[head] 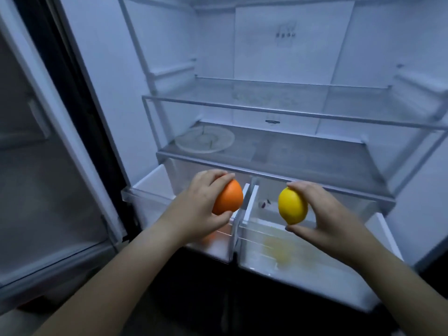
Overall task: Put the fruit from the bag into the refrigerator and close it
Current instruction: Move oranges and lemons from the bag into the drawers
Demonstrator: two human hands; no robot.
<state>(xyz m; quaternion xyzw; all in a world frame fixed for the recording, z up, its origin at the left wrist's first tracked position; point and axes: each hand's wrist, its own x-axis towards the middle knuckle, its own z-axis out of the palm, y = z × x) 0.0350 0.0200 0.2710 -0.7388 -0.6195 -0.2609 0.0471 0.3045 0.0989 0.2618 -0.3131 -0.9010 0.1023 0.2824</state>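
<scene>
Left hand [201,202] grips an orange [229,198] from the side, fingers over the top & thumb under, held above the left drawer [150,190]; right hand [324,212] pinches a lemon [292,206] between thumb & fingertips, above the right drawer [315,270]. Both drawers are pulled out of the fridge [121,81], w/ a divider wall between them, so each fruit already sits over its own bin. To do this step well, prob. best to lower each fruit close to the drawer floor before letting go, not drop from height, since round fruit will roll & clear plastic may crack or rattle; keep the orange clear of the divider edge it's just beside. Left drawer: an orange glow shows low down under the wrist, could be reflection or another fruit, can't tell. Right drawer: a blurry yellow patch on the front wall, likely the lemon's reflection, plus a small dark speck near the back. Shelf above holds a clear round plate [204,139]; upper shelves look bare. Left door [36,166] stands open; the bag isn't in view.
</scene>
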